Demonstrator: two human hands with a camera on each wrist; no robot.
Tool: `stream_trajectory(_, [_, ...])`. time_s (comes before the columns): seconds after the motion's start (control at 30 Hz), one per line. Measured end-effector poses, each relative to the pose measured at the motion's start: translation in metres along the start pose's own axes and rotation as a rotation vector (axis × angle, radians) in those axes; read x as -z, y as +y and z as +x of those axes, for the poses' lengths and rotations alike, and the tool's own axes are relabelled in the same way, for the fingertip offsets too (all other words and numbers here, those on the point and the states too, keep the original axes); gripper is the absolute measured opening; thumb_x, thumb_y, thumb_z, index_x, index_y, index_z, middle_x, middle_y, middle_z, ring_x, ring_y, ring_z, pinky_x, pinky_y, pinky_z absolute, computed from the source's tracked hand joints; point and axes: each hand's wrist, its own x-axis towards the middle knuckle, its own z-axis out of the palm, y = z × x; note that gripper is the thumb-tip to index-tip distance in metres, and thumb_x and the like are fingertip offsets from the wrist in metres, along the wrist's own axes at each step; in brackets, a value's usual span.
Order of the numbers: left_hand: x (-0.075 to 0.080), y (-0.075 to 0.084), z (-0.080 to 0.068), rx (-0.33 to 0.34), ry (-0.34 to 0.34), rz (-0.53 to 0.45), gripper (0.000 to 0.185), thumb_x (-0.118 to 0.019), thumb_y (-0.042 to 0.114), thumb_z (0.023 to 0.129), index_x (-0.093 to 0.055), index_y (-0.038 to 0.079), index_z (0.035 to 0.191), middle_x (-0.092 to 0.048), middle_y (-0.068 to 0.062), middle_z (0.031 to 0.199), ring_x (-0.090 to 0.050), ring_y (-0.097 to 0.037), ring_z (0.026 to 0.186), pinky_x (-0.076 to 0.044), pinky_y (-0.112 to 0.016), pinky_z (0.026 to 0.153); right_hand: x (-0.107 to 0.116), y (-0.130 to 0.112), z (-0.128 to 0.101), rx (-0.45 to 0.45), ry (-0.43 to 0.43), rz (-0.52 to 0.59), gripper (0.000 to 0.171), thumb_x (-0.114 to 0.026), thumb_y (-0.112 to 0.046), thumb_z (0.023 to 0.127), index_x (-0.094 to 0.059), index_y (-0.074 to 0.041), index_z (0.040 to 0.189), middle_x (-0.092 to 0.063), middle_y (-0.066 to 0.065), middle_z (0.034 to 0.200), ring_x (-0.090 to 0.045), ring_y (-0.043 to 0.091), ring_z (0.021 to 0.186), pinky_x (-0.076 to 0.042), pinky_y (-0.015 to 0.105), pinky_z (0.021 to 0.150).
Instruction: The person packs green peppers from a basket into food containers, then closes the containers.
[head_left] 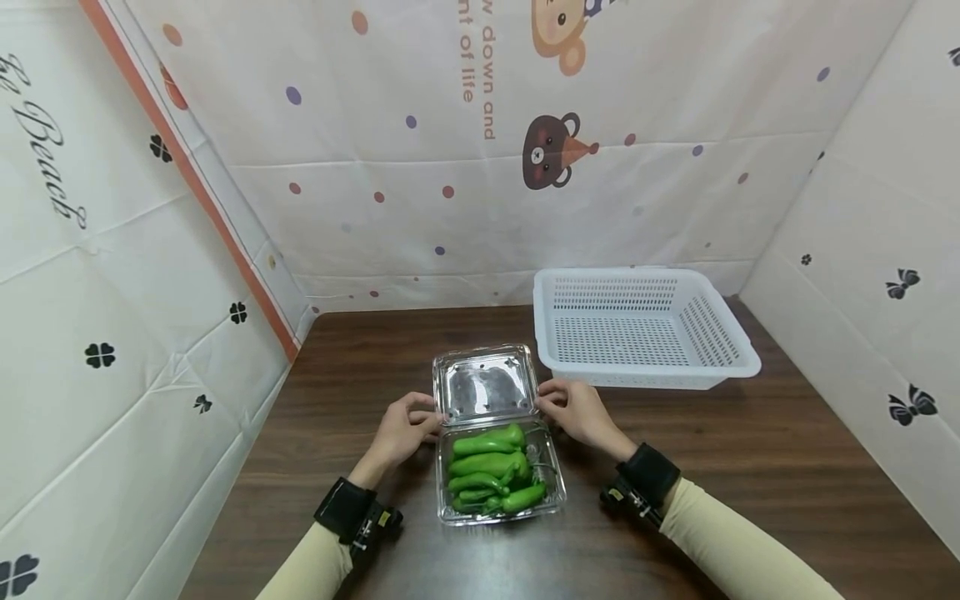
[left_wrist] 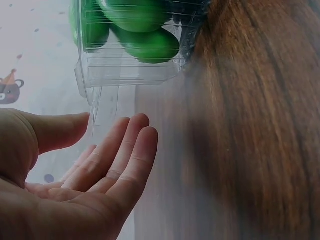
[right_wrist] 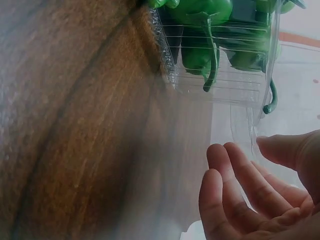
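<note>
A clear plastic clamshell box [head_left: 442, 492] stands on the table with its lid [head_left: 483, 387] folded back away from me. Several green peppers [head_left: 487, 464] lie inside its base. My left hand [head_left: 401, 431] is at the lid's left side near the hinge; in the left wrist view its thumb tip meets the lid's edge, and the fingers reach out fairly straight below. My right hand [head_left: 577, 410] mirrors it on the right, thumb tip at the lid's edge, with a gap between thumb and fingers. A pepper stem [right_wrist: 270, 100] pokes over the box's rim in the right wrist view.
A white slotted plastic basket [head_left: 731, 367] stands at the back right of the brown wooden table [head_left: 352, 358], just beyond my right hand. Printed white cloths [head_left: 420, 225] hang behind the table and along both sides.
</note>
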Motion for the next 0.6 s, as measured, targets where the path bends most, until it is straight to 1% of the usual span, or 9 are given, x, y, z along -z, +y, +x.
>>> stream_trajectory(0.13, [0.001, 0.002, -0.002, -0.003, 0.002, -0.026, 0.021, -0.065, 0.002, 0.099, -0.061, 0.001, 0.12, -0.077, -0.016, 0.101, -0.075, -0.028, 0.08, -0.063, -0.041, 0.074, 0.001, 0.001, -0.003, 0.052, 0.028, -0.016, 0.02, -0.073, -0.014, 0.096, -0.073, -0.003, 0.112, -0.078, 0.004, 0.093, -0.071, 0.015, 0.076, -0.057, 0.029, 0.069])
stream_trajectory(0.2, [0.001, 0.004, -0.002, -0.018, -0.004, -0.041, 0.017, -0.064, -0.001, 0.1, -0.061, 0.0, 0.116, -0.077, -0.016, 0.101, -0.075, -0.027, 0.082, -0.063, -0.042, 0.075, 0.003, 0.001, -0.005, 0.077, 0.043, -0.017, 0.016, -0.074, -0.012, 0.095, -0.073, -0.004, 0.109, -0.077, 0.003, 0.092, -0.07, 0.015, 0.075, -0.055, 0.028, 0.067])
stream_trajectory(0.3, [0.002, 0.007, -0.002, -0.044, -0.002, -0.058, 0.014, -0.064, -0.003, 0.098, -0.062, 0.0, 0.111, -0.077, -0.016, 0.101, -0.075, -0.028, 0.085, -0.063, -0.044, 0.076, 0.005, 0.001, -0.006, 0.107, 0.058, -0.007, 0.012, -0.075, -0.011, 0.095, -0.072, -0.006, 0.106, -0.076, 0.002, 0.09, -0.069, 0.016, 0.072, -0.053, 0.027, 0.063])
stream_trajectory(0.37, [0.003, 0.009, -0.001, -0.06, 0.004, -0.067, 0.013, -0.066, -0.004, 0.097, -0.062, 0.001, 0.108, -0.077, -0.016, 0.101, -0.075, -0.028, 0.086, -0.063, -0.044, 0.077, 0.006, 0.0, -0.007, 0.128, 0.063, -0.003, 0.011, -0.075, -0.01, 0.094, -0.071, -0.007, 0.104, -0.076, 0.001, 0.09, -0.068, 0.017, 0.072, -0.053, 0.027, 0.062])
stream_trajectory(0.43, [0.003, 0.01, -0.001, -0.072, 0.01, -0.075, 0.013, -0.068, -0.003, 0.095, -0.062, 0.001, 0.106, -0.077, -0.016, 0.101, -0.075, -0.028, 0.086, -0.063, -0.044, 0.077, 0.008, 0.0, -0.007, 0.151, 0.068, 0.0, 0.012, -0.076, -0.01, 0.094, -0.07, -0.006, 0.104, -0.074, -0.001, 0.09, -0.068, 0.015, 0.075, -0.054, 0.026, 0.064])
stream_trajectory(0.53, [0.003, 0.01, 0.0, -0.09, 0.013, -0.092, 0.012, -0.07, -0.003, 0.094, -0.063, 0.001, 0.103, -0.076, -0.018, 0.101, -0.075, -0.028, 0.086, -0.063, -0.045, 0.076, 0.01, 0.001, -0.006, 0.214, 0.08, -0.012, 0.013, -0.077, -0.007, 0.092, -0.069, -0.005, 0.102, -0.072, -0.002, 0.091, -0.068, 0.014, 0.081, -0.055, 0.027, 0.068])
stream_trajectory(0.6, [0.003, 0.01, 0.0, -0.103, 0.013, -0.106, 0.012, -0.07, -0.004, 0.094, -0.063, 0.001, 0.102, -0.076, -0.021, 0.101, -0.075, -0.029, 0.086, -0.063, -0.047, 0.075, 0.012, 0.002, -0.005, 0.255, 0.088, -0.018, 0.012, -0.078, -0.005, 0.091, -0.069, -0.007, 0.098, -0.07, -0.004, 0.09, -0.067, 0.013, 0.082, -0.056, 0.029, 0.07])
